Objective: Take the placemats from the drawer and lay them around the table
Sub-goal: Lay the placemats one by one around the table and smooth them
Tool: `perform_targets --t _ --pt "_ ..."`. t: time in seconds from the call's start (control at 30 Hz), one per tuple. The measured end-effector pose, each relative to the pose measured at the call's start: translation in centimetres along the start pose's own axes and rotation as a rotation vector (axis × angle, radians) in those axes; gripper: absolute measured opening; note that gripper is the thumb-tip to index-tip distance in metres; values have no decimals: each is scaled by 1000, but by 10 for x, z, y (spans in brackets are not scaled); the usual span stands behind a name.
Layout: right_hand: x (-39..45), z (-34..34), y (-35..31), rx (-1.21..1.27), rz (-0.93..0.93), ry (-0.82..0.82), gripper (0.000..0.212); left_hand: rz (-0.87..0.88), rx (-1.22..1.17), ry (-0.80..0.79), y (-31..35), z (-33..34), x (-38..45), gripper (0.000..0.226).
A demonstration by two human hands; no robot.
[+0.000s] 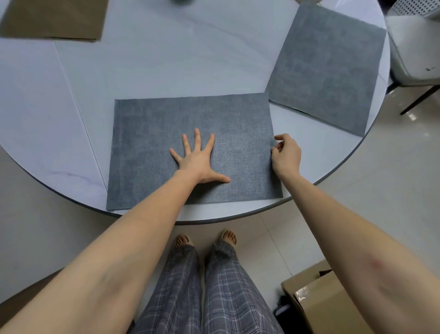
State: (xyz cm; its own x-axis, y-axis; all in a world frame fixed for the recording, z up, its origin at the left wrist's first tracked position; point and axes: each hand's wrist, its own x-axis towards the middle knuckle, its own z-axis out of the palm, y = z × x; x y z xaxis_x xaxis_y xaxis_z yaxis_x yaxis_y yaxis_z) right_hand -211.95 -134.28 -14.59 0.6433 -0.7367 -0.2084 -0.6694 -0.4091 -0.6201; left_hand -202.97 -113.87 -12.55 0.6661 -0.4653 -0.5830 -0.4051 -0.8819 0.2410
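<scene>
While left hand (198,162) presses flat, right hand (284,155) pinches the grey woven placemat (147,152).

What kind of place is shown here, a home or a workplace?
Most likely a dining area in a home. A round white table carries grey placemats laid as for a meal, a chair stands at its edge, and the floor is tiled, with a cardboard box on it.

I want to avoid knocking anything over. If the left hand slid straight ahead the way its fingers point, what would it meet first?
The left hand lies flat on the near grey placemat. Straight ahead it would cross that mat's far edge onto bare table. The way looks free; a dark object sits at the picture's top edge.
</scene>
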Motion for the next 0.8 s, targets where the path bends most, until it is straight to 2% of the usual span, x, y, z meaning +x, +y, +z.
perform_targets --t 0.13,0.23,0.33,0.43,0.5,0.57,0.63,0.7,0.8 --pt "-5 -2 -7 -104 -47 24 35 11 -18 10 -2 2 0 135" --pt "-16 -2 -16 -263 -232 42 44 51 -74 65 -12 -1 -7 119" --pt "-40 13 -35 -245 -430 -59 43 22 -218 305 -45 1 -24 83" --pt "-80 42 -61 -233 -525 -221 45 -129 -396 558 -99 3 -48 54" --pt "-108 65 -76 -252 -578 -313 49 -251 -438 644 -141 4 -65 42" --pt "-133 88 -88 -298 -617 -360 54 -358 -456 643 -180 5 -79 37" --pt "-152 107 -96 -375 -611 -380 61 -413 -477 555 -206 7 -92 33" --pt "-166 123 -100 -451 -559 -378 67 -398 -478 452 -221 9 -103 28" --pt "-178 140 -101 -495 -465 -358 73 -334 -501 382 -225 13 -112 21"
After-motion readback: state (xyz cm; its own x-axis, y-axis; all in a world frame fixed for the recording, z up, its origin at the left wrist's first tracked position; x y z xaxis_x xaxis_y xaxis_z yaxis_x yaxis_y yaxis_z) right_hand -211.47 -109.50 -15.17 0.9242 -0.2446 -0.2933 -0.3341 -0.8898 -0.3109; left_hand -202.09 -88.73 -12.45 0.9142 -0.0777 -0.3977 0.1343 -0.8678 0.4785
